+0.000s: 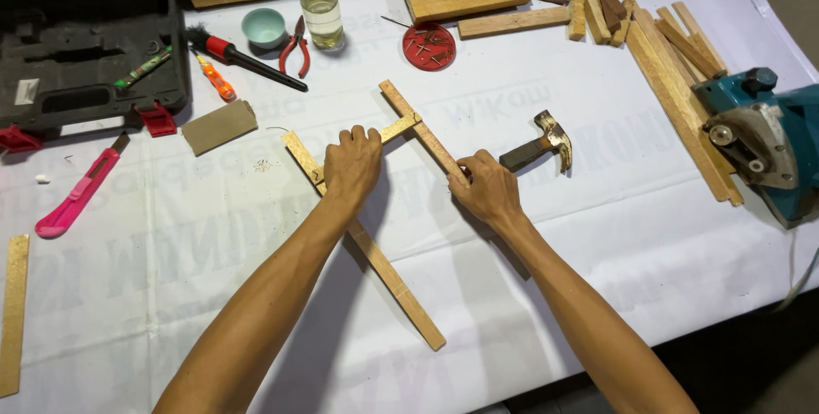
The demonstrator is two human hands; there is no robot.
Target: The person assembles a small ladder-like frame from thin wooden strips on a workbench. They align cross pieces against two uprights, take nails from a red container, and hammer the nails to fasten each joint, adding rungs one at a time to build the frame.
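Observation:
Thin wooden strips form an H-like frame on the white sheet. A long strip (pixel 397 282) runs from upper left to lower right. A short cross strip (pixel 399 130) links it to a second strip (pixel 418 124). My left hand (pixel 351 165) presses down where the cross strip meets the long strip. My right hand (pixel 486 185) grips the lower end of the second strip. A hammer (pixel 539 144) lies just right of my right hand, untouched.
A red lid of nails (pixel 428 46), pliers (pixel 295 47), a glass bottle (pixel 322 6), a small bowl (pixel 263 27), a brush (pixel 243 54), a pink utility knife (pixel 75 196) and a black tool case (pixel 85 56) lie behind. Wood offcuts (pixel 674 64) and a teal power tool (pixel 768 141) sit right.

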